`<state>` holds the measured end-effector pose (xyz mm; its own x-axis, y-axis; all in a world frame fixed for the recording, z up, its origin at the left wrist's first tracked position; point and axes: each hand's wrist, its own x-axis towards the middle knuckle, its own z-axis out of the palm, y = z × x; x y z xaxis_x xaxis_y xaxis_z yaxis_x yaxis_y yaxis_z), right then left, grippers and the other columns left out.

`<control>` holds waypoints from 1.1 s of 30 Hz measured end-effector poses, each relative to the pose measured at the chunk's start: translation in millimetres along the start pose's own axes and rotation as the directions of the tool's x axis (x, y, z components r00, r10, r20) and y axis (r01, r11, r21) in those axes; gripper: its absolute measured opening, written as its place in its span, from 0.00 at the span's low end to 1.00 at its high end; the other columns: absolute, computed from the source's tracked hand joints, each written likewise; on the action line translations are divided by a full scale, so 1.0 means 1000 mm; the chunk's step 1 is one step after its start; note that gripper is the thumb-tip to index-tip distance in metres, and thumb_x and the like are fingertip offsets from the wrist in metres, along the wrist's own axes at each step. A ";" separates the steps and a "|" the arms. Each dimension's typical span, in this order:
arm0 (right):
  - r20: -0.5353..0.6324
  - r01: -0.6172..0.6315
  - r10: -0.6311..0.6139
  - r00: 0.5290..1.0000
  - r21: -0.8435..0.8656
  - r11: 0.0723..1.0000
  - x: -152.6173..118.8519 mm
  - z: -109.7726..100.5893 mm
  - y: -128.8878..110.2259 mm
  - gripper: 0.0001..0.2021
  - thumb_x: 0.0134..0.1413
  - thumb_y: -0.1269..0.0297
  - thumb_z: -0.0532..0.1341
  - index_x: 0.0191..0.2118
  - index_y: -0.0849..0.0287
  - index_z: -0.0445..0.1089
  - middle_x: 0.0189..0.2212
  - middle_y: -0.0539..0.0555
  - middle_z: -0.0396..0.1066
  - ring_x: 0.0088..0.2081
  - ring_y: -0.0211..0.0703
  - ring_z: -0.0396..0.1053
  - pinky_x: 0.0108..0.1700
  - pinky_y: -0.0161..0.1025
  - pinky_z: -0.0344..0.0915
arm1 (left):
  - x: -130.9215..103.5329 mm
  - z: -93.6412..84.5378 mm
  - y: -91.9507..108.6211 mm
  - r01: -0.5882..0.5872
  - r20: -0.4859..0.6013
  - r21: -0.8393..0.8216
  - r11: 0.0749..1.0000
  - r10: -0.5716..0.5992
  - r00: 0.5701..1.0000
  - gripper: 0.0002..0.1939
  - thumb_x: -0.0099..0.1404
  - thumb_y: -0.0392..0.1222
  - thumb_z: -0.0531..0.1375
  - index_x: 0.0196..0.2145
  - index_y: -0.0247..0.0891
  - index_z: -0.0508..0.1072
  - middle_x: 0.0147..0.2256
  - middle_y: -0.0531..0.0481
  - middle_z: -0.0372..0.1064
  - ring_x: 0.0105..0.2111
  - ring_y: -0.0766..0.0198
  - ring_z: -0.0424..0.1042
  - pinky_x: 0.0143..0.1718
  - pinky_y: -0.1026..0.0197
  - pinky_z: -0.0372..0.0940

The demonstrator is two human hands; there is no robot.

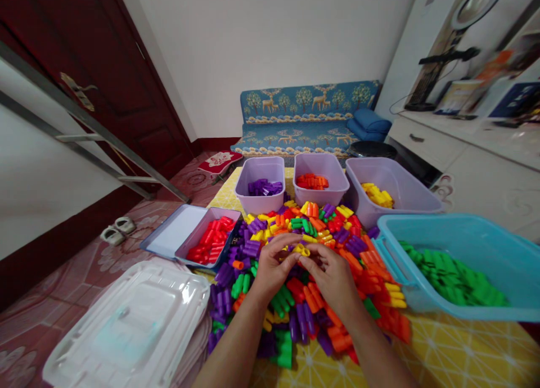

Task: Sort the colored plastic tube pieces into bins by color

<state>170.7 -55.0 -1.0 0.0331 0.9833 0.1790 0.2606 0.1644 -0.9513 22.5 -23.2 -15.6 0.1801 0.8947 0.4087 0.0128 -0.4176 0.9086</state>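
Both hands meet over a heap of coloured plastic tube pieces (301, 315) in purple, orange, yellow, red and green. Between the fingertips is a yellow plastic tube piece (301, 249), partly covered by them. My left hand (276, 264) is closed on its left side, and my right hand (331, 267) pinches it from the right. Around the heap, a purple bin (259, 205) holds purple pieces, another purple bin (320, 195) orange ones, and a third purple bin (405, 199) yellow ones. Green pieces lie in a blue bin (455, 225); red ones fill a hinged box (185, 258).
Stacked white lids (130, 326) lie at the left front of the yellow tablecloth (464, 348). Beyond the table stand a blue patterned sofa (304, 118) and a red stool (220, 160). A metal ladder (97, 129) leans at the left; a white cabinet (476, 168) is at the right.
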 end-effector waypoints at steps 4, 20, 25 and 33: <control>0.023 -0.057 0.055 0.998 0.140 0.988 -0.001 0.000 -0.003 0.14 0.53 0.54 0.63 0.40 0.58 0.70 0.36 0.56 0.77 0.37 0.49 0.75 0.42 0.45 0.72 | -0.001 0.002 -0.005 0.035 -0.027 -0.021 0.999 -0.036 0.999 0.12 0.59 0.44 0.64 0.41 0.37 0.77 0.40 0.43 0.75 0.39 0.59 0.75 0.35 0.62 0.72; 0.256 -0.003 0.067 0.964 -0.241 0.970 0.001 -0.041 -0.002 0.07 0.49 0.66 0.62 0.36 0.56 0.74 0.24 0.49 0.73 0.25 0.41 0.70 0.28 0.37 0.68 | -0.002 0.004 0.004 -0.081 -0.023 0.309 0.948 0.092 0.995 0.09 0.65 0.42 0.59 0.37 0.38 0.78 0.33 0.46 0.78 0.33 0.61 0.76 0.36 0.61 0.69; -0.180 0.018 0.028 0.983 0.251 0.968 0.005 -0.054 -0.026 0.16 0.51 0.60 0.64 0.47 0.55 0.72 0.42 0.56 0.76 0.41 0.48 0.76 0.43 0.44 0.73 | 0.000 0.003 0.002 -0.080 -0.071 0.335 0.939 0.110 0.991 0.09 0.66 0.42 0.58 0.35 0.38 0.78 0.33 0.47 0.78 0.33 0.62 0.76 0.36 0.61 0.69; -0.220 -0.007 0.051 0.974 0.198 0.980 0.011 -0.051 -0.011 0.17 0.54 0.57 0.62 0.49 0.56 0.70 0.48 0.59 0.73 0.49 0.51 0.71 0.51 0.50 0.69 | -0.002 0.003 0.001 -0.116 -0.064 0.493 0.862 0.169 0.984 0.08 0.64 0.40 0.58 0.39 0.40 0.76 0.37 0.46 0.76 0.40 0.58 0.73 0.43 0.56 0.66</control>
<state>217.3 -50.1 24.4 0.2582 0.9490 0.1808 0.0637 0.1700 -0.9834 24.6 -25.8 -15.7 0.1160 0.8196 0.5611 0.4746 -0.5420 0.6935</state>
